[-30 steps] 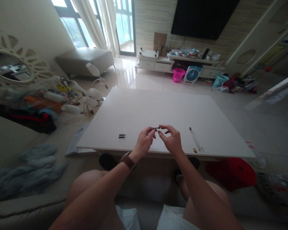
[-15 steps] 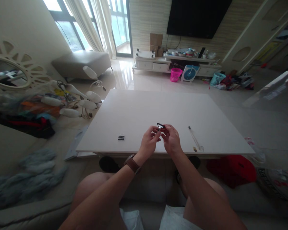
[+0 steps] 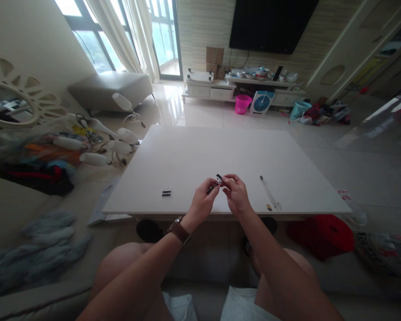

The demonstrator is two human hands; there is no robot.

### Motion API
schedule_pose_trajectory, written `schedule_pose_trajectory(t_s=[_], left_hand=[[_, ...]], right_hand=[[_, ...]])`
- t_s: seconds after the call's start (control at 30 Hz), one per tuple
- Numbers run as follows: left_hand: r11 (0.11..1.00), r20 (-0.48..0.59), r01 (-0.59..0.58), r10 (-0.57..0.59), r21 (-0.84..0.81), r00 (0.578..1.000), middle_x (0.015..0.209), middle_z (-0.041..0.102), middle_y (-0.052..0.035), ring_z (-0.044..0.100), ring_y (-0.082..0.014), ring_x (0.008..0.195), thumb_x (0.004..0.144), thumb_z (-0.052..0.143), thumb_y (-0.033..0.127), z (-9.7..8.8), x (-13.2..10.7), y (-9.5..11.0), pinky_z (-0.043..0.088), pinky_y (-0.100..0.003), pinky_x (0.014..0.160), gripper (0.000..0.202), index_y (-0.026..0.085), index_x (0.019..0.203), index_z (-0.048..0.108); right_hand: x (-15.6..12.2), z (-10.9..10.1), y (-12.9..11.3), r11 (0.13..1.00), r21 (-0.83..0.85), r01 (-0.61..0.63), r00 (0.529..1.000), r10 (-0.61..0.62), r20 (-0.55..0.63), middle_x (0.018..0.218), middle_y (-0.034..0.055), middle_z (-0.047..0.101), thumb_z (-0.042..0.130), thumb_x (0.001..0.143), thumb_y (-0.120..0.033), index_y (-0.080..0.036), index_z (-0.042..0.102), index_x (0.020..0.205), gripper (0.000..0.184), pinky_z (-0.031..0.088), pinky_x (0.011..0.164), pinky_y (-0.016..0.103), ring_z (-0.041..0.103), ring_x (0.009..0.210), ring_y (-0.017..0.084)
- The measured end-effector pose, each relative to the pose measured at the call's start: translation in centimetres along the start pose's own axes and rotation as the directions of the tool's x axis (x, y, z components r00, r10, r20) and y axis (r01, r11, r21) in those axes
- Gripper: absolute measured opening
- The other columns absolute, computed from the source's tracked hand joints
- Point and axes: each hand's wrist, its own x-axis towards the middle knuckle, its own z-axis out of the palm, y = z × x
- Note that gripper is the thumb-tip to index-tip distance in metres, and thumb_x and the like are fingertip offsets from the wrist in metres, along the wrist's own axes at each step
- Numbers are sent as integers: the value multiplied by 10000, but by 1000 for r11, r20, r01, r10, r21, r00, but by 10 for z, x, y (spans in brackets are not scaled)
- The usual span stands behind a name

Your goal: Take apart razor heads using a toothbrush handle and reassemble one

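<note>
Small black-and-silver T-shaped piece [image 3: 218, 181] is up over the white table [image 3: 203, 151], near the middle of its near edge. Left hand [image 3: 203, 196] pinches its dark shank between thumb and fingers. Right hand [image 3: 235, 194] is at the head end, fingers curled, thumb slightly off the index (can't tell if it grips or just touches). Two short black bars [image 3: 166, 195] lie side by side toward the table's left end. Thin dark-tipped stick [image 3: 268, 192] lies on the table's right half, small yellow-and-dark item [image 3: 269, 207] beside its near end.
</note>
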Motion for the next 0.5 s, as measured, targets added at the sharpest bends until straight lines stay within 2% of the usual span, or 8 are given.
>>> schedule_pose_trajectory(t_s=[0.17,0.27,0.5], left_hand=[[1000,12,9,-9,-10,1000,772,592,7,499,-138,720,896,492,297,-2,0,-1,389,-255,675,153,190,840,587],[1000,21,12,-12,4,1000,761,596,-2,497,-144,726,908,450,306,-3,0,0,380,-259,691,216,184,778,572],[993,57,-31,25,118,998,727,572,3,495,-148,705,976,389,384,-5,-4,8,342,-268,682,324,196,745,517]], right_hand=[[1,-2,0,998,12,-64,997,63,54,687,-30,660,827,603,-335,-201,643,783,291,383,548,200,567,611,94],[1,-3,-2,994,16,-106,991,104,83,722,-22,679,828,618,-354,-199,647,805,303,393,550,202,587,624,99],[1,-1,-2,997,35,-74,991,70,112,701,-27,662,831,603,-327,-213,633,795,298,421,546,221,576,611,109]])
